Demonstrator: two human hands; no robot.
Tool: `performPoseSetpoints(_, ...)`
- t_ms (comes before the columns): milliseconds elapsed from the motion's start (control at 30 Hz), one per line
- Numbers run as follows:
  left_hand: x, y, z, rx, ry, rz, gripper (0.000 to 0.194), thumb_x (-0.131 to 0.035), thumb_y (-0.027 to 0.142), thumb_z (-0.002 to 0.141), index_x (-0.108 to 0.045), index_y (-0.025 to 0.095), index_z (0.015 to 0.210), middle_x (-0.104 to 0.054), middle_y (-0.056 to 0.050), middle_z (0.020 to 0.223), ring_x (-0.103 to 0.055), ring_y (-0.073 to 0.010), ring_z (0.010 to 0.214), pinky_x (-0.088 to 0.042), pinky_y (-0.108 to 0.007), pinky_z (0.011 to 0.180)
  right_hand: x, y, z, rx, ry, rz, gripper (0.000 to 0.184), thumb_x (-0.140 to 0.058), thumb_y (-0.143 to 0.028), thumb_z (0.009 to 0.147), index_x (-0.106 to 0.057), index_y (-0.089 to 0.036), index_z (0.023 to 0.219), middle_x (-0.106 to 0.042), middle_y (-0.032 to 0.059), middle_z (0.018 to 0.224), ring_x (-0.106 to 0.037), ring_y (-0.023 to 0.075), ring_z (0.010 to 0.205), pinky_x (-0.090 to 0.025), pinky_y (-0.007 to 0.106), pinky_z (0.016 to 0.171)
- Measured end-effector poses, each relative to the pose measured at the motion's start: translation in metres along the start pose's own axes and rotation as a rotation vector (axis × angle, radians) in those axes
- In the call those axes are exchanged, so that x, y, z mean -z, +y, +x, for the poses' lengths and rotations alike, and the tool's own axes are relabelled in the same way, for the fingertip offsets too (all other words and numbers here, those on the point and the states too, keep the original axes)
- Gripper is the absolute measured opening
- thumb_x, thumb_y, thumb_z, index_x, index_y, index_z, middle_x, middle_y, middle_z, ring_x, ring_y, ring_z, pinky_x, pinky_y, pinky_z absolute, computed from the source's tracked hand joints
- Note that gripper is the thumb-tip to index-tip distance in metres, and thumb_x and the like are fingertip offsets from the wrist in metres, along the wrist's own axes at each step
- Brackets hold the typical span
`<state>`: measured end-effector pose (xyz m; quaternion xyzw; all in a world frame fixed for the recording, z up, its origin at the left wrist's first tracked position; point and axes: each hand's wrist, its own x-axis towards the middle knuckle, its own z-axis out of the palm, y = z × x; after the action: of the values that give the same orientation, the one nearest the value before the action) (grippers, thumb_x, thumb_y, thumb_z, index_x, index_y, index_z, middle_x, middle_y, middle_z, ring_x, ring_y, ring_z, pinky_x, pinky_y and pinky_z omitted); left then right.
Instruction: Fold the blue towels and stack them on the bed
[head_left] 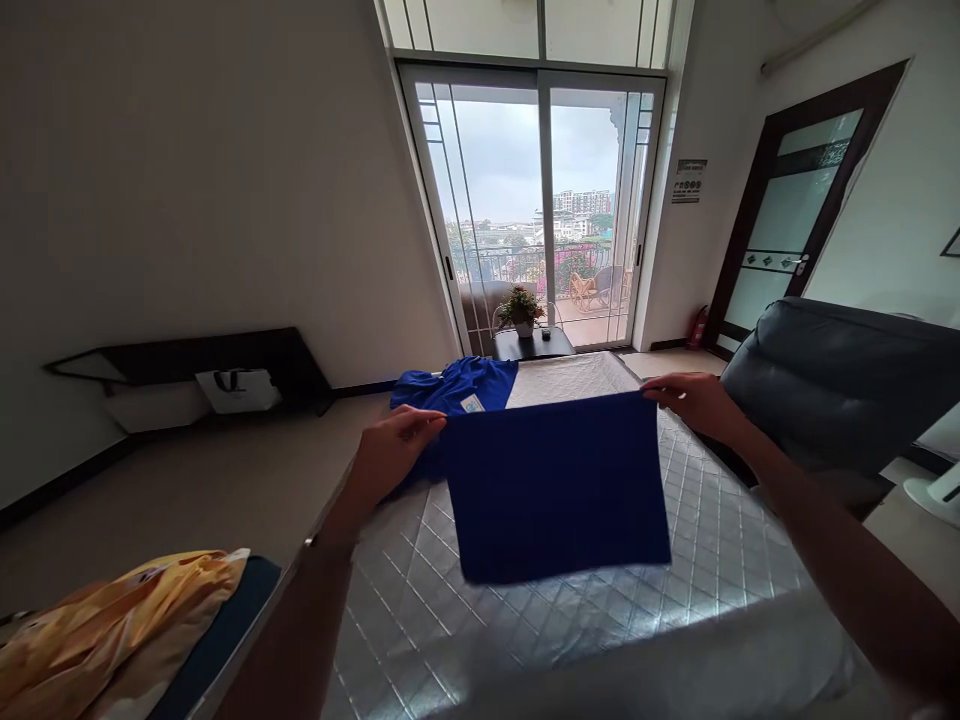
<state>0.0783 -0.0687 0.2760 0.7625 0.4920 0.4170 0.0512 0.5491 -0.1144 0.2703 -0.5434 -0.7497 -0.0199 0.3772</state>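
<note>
A rectangular piece of dark blue cloth [559,490] hangs spread between my two hands, above a quilted, silvery mattress [405,600]. My left hand [397,445] pinches its upper left corner between thumb and fingertips. At the upper right corner my right hand [694,400] grips it the same way. Whether the cloth is a garment or a plain sheet I cannot tell. Behind my left hand a crumpled blue cloth [480,380] with a small pale label lies on the far left corner of the mattress, partly hidden by the held cloth.
At the lower left lies yellow-orange patterned fabric [127,630]. A dark leather armchair [840,380] stands right of the mattress. Beyond its far end are a small black table [532,346] with a potted plant [521,308] and sliding glass doors [544,200]. A white bag [238,390] sits by the left wall.
</note>
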Motion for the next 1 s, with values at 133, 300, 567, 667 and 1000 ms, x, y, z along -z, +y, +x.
performPoseSetpoints(133,0.001,0.010,0.016,0.093,0.140,-0.036,0.056,-0.057,0.069,0.085,-0.078,0.020,0.100,-0.078,-0.004,0.088,-0.070,-0.0188,0.077,-0.053,-0.030,0.075,0.001,0.000,0.025,-0.011,0.212,-0.026,0.035,-0.058,-0.054,0.096,-0.079,-0.026,0.102,-0.079,0.0025,0.094,-0.073,0.0202,0.078,-0.057,0.034,0.076)
performPoseSetpoints(300,-0.024,-0.002,-0.041,0.210,0.177,-0.106,0.048,-0.060,0.068,0.082,-0.078,0.027,0.100,-0.081,-0.001,0.099,-0.074,-0.0231,0.091,-0.056,-0.034,0.087,-0.021,0.004,-0.016,0.001,0.214,0.079,0.033,-0.060,-0.054,0.096,-0.077,-0.027,0.105,-0.078,0.0036,0.105,-0.073,0.0210,0.084,-0.061,0.037,0.079)
performPoseSetpoints(567,-0.117,-0.043,-0.167,0.662,-0.199,-0.261,0.054,-0.057,0.070,0.079,-0.079,0.022,0.091,-0.082,-0.005,0.091,-0.077,-0.0304,0.090,-0.058,-0.034,0.077,-0.147,0.047,-0.155,-0.285,-0.213,0.371,0.029,-0.058,-0.045,0.095,-0.078,-0.024,0.095,-0.077,0.0079,0.110,-0.074,0.0237,0.092,-0.061,0.041,0.086)
performPoseSetpoints(667,-0.123,-0.042,-0.176,0.671,-0.240,-0.191,0.049,-0.057,0.066,0.079,-0.078,0.024,0.089,-0.082,-0.004,0.097,-0.076,-0.0310,0.097,-0.058,-0.033,0.079,-0.158,0.048,-0.174,-0.362,-0.267,0.379,0.026,-0.055,-0.036,0.095,-0.078,-0.026,0.101,-0.075,0.0069,0.116,-0.072,0.0244,0.101,-0.058,0.042,0.095)
performPoseSetpoints(1000,-0.112,-0.032,-0.192,0.708,-0.234,-0.116,0.041,-0.051,0.057,0.084,-0.073,0.026,0.099,-0.082,-0.005,0.088,-0.078,-0.0278,0.085,-0.056,-0.031,0.069,-0.151,0.042,-0.183,-0.321,-0.348,0.354,0.029,-0.050,-0.032,0.098,-0.077,-0.028,0.110,-0.072,0.0055,0.123,-0.071,0.0240,0.108,-0.056,0.041,0.100)
